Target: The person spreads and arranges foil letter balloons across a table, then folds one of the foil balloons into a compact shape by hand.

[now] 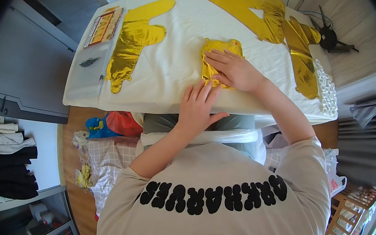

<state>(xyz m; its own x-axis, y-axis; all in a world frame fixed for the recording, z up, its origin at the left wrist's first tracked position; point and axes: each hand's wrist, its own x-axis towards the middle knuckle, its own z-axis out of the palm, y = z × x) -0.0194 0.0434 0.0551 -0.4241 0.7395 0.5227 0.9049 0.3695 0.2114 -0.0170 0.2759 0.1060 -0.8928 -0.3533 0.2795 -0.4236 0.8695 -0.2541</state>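
Note:
A folded gold foil balloon (pixel 210 44) lies flat near the front middle of the white-covered table (pixel 174 70). My right hand (pixel 237 72) rests palm down across it with the fingers stretched to the left, hiding much of its middle and right side. Close by, my left hand (pixel 197 104) is laid at the table's front edge, its fingers spread and their tips reaching the lower edge of the foil. Neither hand is closed around anything.
More flat gold foil balloons lie at the left (pixel 132 38), far right (pixel 240 8) and right (pixel 303 65). White linked rings (pixel 326 88) line the right edge behind a black device with antennas (pixel 328 38). A printed package (pixel 105 27) and clear plastic sleeve (pixel 90 68) are at the left.

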